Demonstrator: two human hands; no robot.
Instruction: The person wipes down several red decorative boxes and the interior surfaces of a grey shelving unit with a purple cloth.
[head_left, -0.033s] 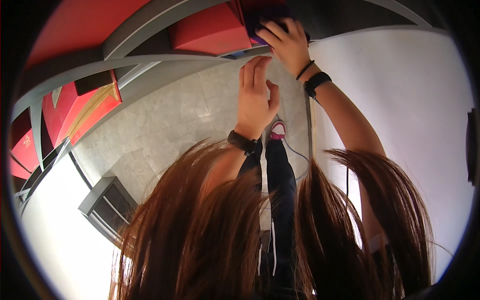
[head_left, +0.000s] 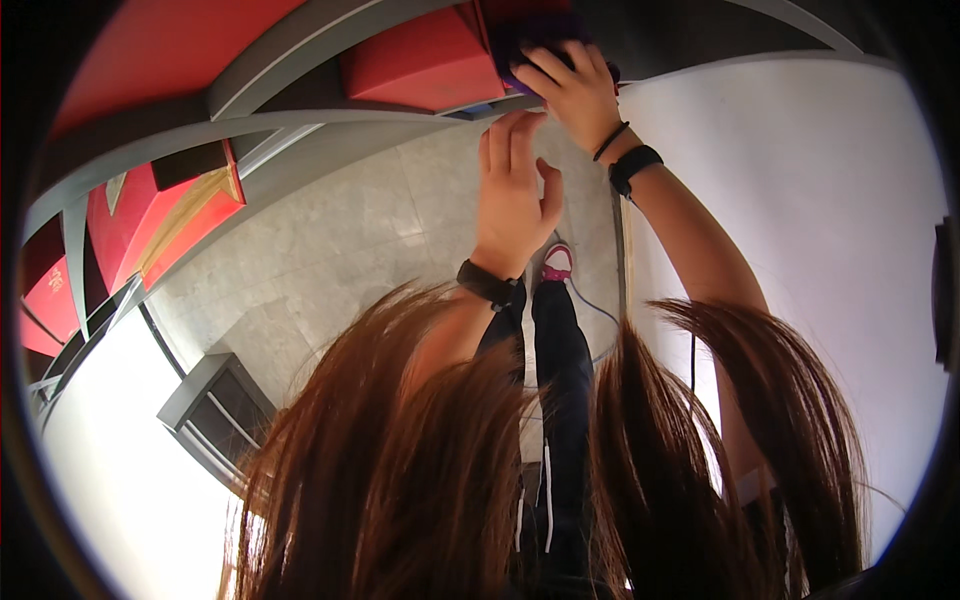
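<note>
At the top of the head view, my right hand [head_left: 580, 92] lies over a dark purple cloth [head_left: 515, 45], its fingers bent and a little apart on it. The cloth is against the shelf beside a red box [head_left: 425, 62]; its far part fades into shadow. Lower and to the left, my left hand [head_left: 515, 195] is empty, with its fingers loosely curved and the thumb apart. Its fingertips come close to the shelf edge [head_left: 400, 112]; whether they touch it I cannot tell.
More red boxes [head_left: 190, 225] stand on grey shelving at the left. A white panel [head_left: 790, 190] fills the right side. Below are a tiled floor [head_left: 340, 220], my shoe [head_left: 557, 262] and a thin cable [head_left: 592, 306]. A grey slatted object [head_left: 220, 405] stands lower left.
The fingers of my right hand have shifted very slightly on the cloth. My left hand stays almost in the same place.
</note>
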